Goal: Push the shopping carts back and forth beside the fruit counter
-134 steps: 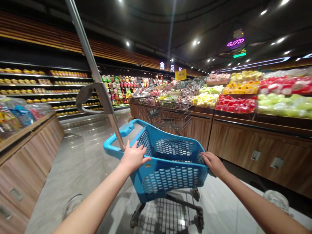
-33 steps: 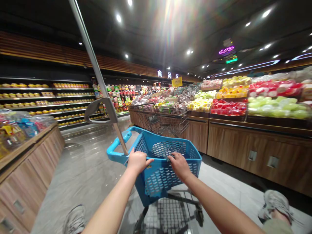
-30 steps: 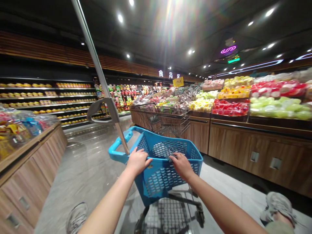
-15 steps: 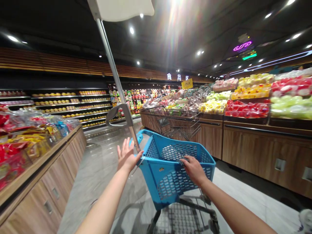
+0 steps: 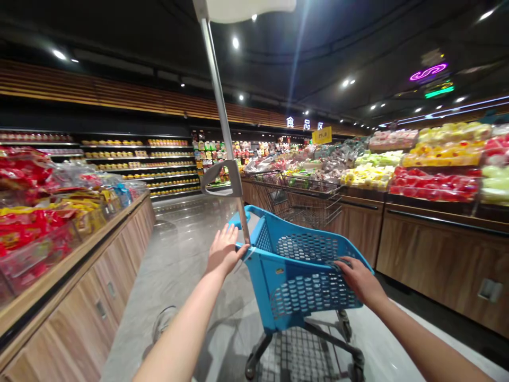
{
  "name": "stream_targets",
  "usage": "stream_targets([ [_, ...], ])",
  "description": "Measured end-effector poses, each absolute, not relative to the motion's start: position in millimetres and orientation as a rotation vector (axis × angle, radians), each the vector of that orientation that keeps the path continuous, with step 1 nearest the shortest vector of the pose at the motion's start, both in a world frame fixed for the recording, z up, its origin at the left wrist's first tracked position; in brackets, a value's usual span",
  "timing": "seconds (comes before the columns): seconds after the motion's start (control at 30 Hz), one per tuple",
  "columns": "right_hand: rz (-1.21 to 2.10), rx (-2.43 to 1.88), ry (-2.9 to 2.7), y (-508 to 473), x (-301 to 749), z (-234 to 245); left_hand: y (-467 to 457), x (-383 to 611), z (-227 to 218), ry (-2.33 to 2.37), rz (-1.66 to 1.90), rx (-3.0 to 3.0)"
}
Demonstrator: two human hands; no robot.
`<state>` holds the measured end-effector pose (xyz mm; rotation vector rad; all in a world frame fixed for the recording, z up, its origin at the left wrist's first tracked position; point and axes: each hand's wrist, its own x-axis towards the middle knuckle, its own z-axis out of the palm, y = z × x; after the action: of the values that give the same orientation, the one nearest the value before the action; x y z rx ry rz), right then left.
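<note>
A blue plastic shopping cart stands in front of me on the grey tiled aisle. My left hand is open, fingers stretched out, resting against the cart's near left corner beside the grey metal pole that rises from it. My right hand is curled over the cart's near right rim and grips it. The basket looks empty. A white panel tops the pole, and a grey bracket is fixed halfway up it.
A wooden counter with packaged snacks runs along the left. A wooden produce stand with wrapped fruit lines the right. Metal wire carts are parked ahead at its end. Shelves fill the back wall. The aisle floor stretches ahead.
My left hand let go of the rim and now lies open at the cart's left corner. My right hand slid from the rim's middle to its right end. The view swung left.
</note>
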<state>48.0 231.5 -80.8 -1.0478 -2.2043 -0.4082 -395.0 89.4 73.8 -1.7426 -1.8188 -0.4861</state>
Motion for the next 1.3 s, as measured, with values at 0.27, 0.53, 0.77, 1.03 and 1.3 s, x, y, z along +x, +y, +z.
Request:
stream_targets([
  [0.27,-0.414,-1.1,-1.967,229,60,-94,81,-383,60,-1.763,-0.682,-1.732],
  [0.53,-0.332,-0.972,-1.942,194,-33,-70,78,-373,52,-1.732,-0.919,-1.632],
  [0.77,-0.222,-0.808,-1.914,155,-160,-38,71,-373,55,-1.743,-0.833,-1.666],
  [1.03,-0.312,-0.785,-2.063,169,-118,-44,71,-376,56,-1.746,-0.78,-1.691],
  [1.3,-0.429,-0.871,-2.071,199,-18,-79,70,-379,57,-1.737,-0.756,-1.714],
])
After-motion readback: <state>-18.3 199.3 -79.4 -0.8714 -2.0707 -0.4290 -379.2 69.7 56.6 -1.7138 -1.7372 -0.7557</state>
